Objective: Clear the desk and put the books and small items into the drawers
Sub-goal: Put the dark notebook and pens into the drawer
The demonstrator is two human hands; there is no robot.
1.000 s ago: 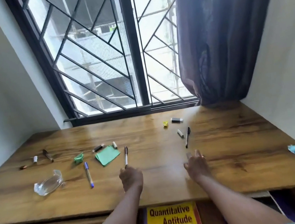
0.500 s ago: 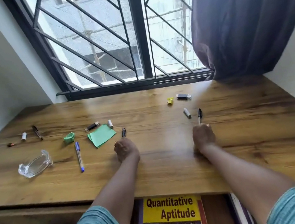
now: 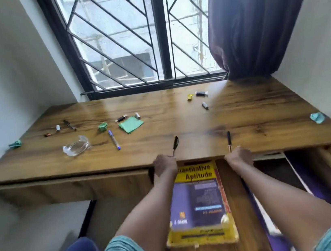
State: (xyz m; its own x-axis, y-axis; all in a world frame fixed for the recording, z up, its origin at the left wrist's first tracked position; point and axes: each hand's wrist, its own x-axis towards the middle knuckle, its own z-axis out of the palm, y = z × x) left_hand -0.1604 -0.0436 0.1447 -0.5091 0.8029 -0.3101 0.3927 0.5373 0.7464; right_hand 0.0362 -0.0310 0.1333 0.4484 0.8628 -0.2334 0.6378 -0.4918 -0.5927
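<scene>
My open wooden drawer (image 3: 229, 180) holds a yellow-and-purple book (image 3: 199, 203); my left fingers (image 3: 164, 163) and right fingers (image 3: 239, 155) each grip a black pen.

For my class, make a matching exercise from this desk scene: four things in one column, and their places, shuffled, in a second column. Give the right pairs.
Things:
1. yellow book
2. blue pen
3. left hand
4. crumpled blue paper

Places:
A. near the desk's right edge
B. lying in the open drawer
C. gripping a black pen at the desk's front edge
D. on the desk, beside the clear glass dish

Pairs: 1-B, 2-D, 3-C, 4-A
</scene>
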